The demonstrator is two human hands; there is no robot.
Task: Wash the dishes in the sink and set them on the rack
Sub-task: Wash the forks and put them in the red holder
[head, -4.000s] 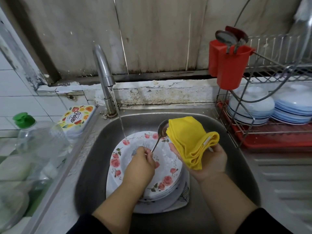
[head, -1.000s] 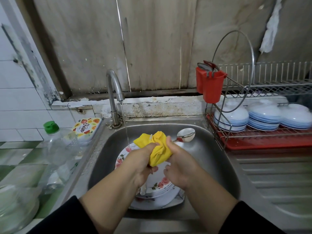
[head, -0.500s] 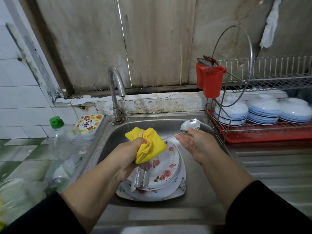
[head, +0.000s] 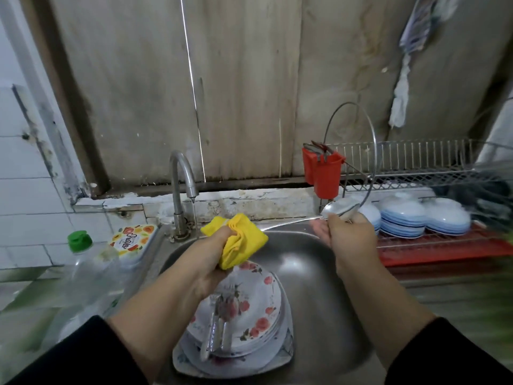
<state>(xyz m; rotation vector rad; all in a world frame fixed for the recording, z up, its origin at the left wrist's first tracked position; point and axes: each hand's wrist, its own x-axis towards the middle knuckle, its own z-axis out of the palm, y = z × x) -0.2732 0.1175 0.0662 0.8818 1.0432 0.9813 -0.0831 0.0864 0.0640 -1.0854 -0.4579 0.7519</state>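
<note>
My left hand (head: 211, 257) grips a folded yellow cloth (head: 238, 245) over the steel sink (head: 311, 273). Below it lies a stack of rose-patterned plates (head: 255, 307) with a few pieces of metal cutlery (head: 216, 334) resting on top. My right hand (head: 347, 234) holds a large metal spoon (head: 338, 208) by its handle at the sink's right rim, the bowl of the spoon blurred and raised toward the wire dish rack (head: 416, 173). A red cutlery holder (head: 323, 173) hangs on the rack's left end, just above the spoon.
Water runs thinly from the tap (head: 180, 187) behind the cloth. White and blue bowls (head: 402, 218) sit stacked on the rack's red tray (head: 444, 251). A green-capped bottle (head: 80, 262) and a fruit-printed tub (head: 133, 240) stand left of the sink.
My right hand has carried the spoon up and to the right, from over the sink to beside the rack. My left hand keeps hold of the yellow cloth above the plates.
</note>
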